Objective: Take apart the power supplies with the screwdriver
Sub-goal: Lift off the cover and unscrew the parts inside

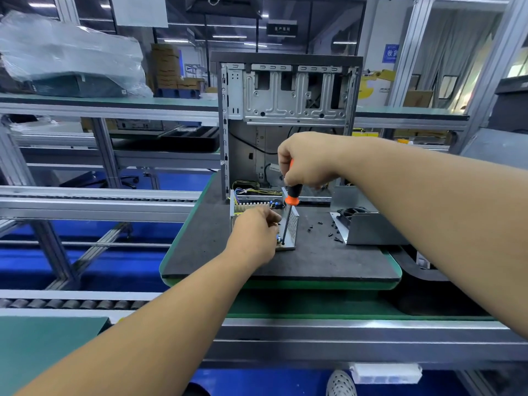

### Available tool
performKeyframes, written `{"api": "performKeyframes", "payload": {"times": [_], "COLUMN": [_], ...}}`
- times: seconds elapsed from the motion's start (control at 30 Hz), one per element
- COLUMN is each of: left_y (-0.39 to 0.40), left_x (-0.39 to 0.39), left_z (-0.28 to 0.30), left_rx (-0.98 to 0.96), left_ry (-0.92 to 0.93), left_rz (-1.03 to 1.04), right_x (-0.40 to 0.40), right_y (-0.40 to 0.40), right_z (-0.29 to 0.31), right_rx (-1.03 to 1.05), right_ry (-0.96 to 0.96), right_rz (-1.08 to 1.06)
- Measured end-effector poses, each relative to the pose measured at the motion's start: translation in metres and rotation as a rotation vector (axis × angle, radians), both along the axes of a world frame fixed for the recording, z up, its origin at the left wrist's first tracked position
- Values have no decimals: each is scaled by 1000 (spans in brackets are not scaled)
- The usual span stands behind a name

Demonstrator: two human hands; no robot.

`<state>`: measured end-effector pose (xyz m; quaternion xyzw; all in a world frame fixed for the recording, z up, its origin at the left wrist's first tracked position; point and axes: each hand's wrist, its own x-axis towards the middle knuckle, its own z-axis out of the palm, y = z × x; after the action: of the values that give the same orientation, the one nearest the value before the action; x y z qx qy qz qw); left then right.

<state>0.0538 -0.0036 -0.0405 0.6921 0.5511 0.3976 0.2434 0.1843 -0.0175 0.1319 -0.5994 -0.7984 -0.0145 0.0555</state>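
Note:
An opened power supply [292, 224], a grey metal box with a perforated side wall, rests on the dark mat in front of the computer case. Inside it show a circuit board, a pale heatsink and yellow wires. My left hand [255, 235] lies over the board and steadies the unit. My right hand [310, 160] grips the orange and black handle of the screwdriver [291, 200], held almost upright. Its tip sits at the front right corner of the board, next to the perforated wall.
An open computer case [288, 92] stands upright behind the unit. A removed grey cover with a fan [368, 228] lies to the right. Several small black screws [328, 228] are scattered on the mat [314, 261] between them. Roller conveyors [71, 303] run on the left.

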Motion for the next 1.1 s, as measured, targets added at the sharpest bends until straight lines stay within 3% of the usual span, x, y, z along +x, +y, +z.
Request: {"api": "performKeyframes", "payload": {"times": [0.33,0.63,0.8,0.9,0.97,1.03,1.1], "left_y": [-3,-1,-30,-42,-48,-48,-44], "left_x": [8,4,2,-19,-33,-43,-51], "left_z": [-2,7,4,9,19,26,33], "left_rx": [6,-40,-383,-703,-767,-562,-192], "left_ry": [98,5,-786,-1217,-1338,-1156,-708], "left_rz": [17,100,13,-13,-25,5,61], "right_x": [11,11,10,1,-8,-17,-27], "right_y": [-10,-12,-9,-6,-4,-1,0], "right_z": [28,47,51,40,33,28,24], "right_rx": [78,130,195,172,156,148,140], "right_ry": [98,201,240,215,206,199,184], "right_rz": [31,53,58,82,107,121,132]}}
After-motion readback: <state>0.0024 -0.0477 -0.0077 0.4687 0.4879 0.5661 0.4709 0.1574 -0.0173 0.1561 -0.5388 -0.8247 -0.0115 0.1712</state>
